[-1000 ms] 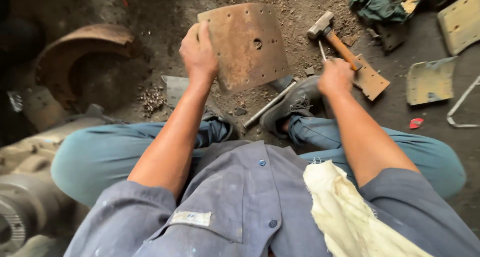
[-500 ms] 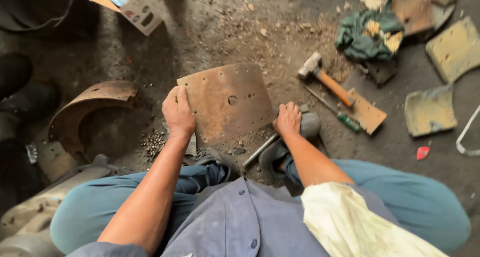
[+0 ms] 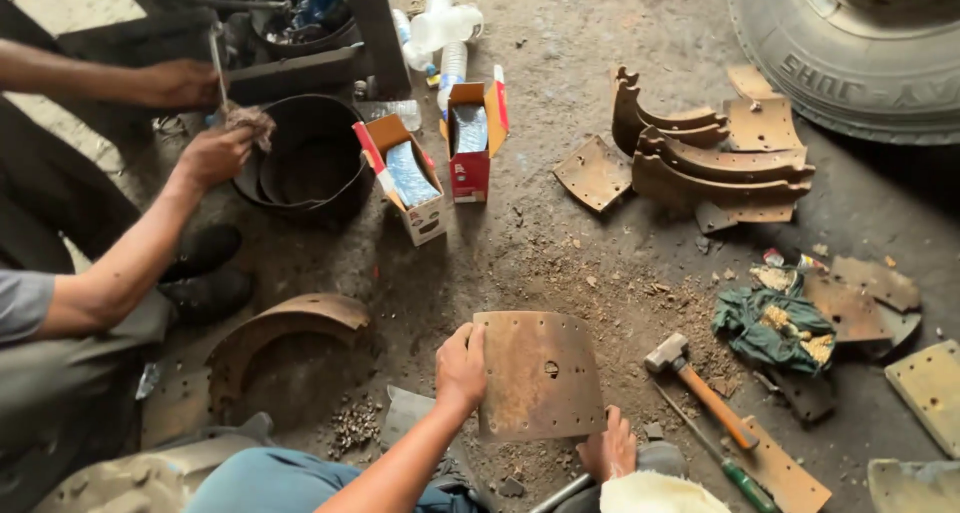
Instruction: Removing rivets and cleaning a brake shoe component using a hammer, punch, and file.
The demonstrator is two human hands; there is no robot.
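1. Nearest me, my left hand (image 3: 460,368) grips the left edge of the rusty curved plate (image 3: 537,375), fingers clenched around it; the plate stands nearly upright on the dirt floor (image 3: 560,243) at my 12 o'clock.
2. My right hand (image 3: 607,448) rests at the plate's lower right corner, touching it; I cannot tell whether those fingers are curled on anything.
3. Compared with a moment ago, the right hand has come off the hammer (image 3: 700,388), which now lies at 2 o'clock beside a green-handled screwdriver (image 3: 712,455). Both hands are now on the plate, so I judge it is being steadied or turned over.
4. At 10 o'clock lies a curved rusty shoe (image 3: 285,323) with loose rivets (image 3: 355,423) near it.
5. Further out, at 1 o'clock, a green rag (image 3: 770,328).
6. Far off: two open cartons (image 3: 440,168) at 11 o'clock, a stack of shoes (image 3: 715,158) at 1, and a tyre (image 3: 850,53) beyond.
7. At 9 to 10 o'clock another person's hands (image 3: 215,153) work over a black bucket (image 3: 305,158).
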